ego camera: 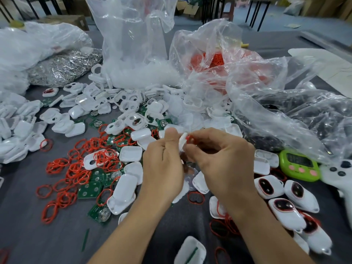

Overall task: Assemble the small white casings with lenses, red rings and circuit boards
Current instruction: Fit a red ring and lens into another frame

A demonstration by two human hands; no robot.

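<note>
My left hand [163,166] and my right hand [222,157] meet above the table's middle. Between their fingertips is a small white casing [182,141] held on edge, with a red ring [189,138] pressed against it by my right fingers. Loose red rings [76,168] lie scattered to the left, mixed with green circuit boards [89,190] and empty white casings [131,153]. Several casings with dark lenses and red rims [283,206] lie at the lower right.
Clear plastic bags hold white parts [137,54], red rings [213,60], metal rings [62,67] and dark pieces [314,115]. A green digital timer [299,164] and a white game controller [341,174] sit at the right. The grey table [24,235] fills the lower left.
</note>
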